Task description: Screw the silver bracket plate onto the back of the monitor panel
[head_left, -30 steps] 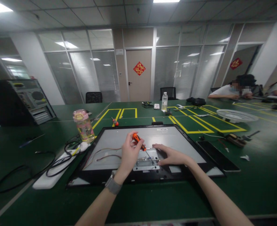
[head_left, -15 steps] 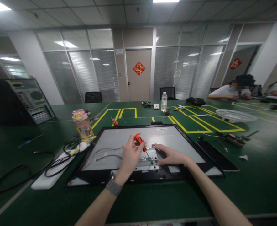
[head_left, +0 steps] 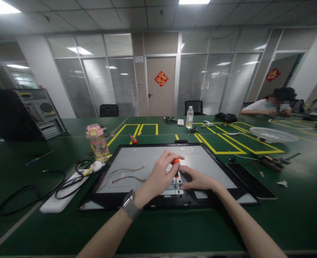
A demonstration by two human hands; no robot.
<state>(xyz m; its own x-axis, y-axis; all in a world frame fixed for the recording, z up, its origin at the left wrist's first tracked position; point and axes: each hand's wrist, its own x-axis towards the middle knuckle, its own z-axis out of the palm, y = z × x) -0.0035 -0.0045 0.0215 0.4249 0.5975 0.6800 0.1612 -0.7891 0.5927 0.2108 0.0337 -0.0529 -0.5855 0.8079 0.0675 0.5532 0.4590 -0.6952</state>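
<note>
My left hand is closed round an orange-and-black screwdriver, held nearly upright. Its shaft points down at a metal bracket on the back of a flat screen panel. My right hand rests at the bracket's right side, thumb and forefinger apart on either side of the screwdriver's tip. Nothing shows in its grasp, though the fingertips are partly hidden. Thin coloured wires run across the panel left of my left hand.
A pink-lidded drink bottle and a white power strip with black cables stand left. To the right lie a black phone and a caliper-like tool. Another screwdriver lies beyond the panel. A person sits far right.
My left hand has moved right with the screwdriver, which has gone from tilted to nearly upright. My right hand has stayed almost in place. The view has shifted slightly.
</note>
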